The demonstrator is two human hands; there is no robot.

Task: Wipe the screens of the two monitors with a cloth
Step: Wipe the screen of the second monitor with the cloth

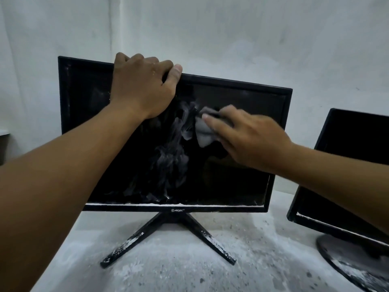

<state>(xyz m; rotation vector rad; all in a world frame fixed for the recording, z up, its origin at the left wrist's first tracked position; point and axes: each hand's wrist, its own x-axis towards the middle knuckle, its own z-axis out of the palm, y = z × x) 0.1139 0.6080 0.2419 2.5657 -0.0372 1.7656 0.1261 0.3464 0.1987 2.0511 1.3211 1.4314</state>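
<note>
A black monitor (pixel 235 173) on a V-shaped stand faces me at the centre, its dark screen streaked with whitish dust smears. My left hand (pixel 143 85) grips its top edge, fingers curled over the back and thumb on the front bezel. My right hand (pixel 248 138) presses a small grey cloth (pixel 202 131) flat against the middle of the screen with straight fingers. A second black monitor (pixel 347 161) on a round base stands at the right, angled toward me and partly cut off by the frame and my right forearm.
Both monitors stand on a pale table (pixel 189 270) covered in white dust and powder. The stand legs (pixel 130 243) and round base (pixel 353 264) carry white specks. A plain light wall (pixel 210 28) rises close behind.
</note>
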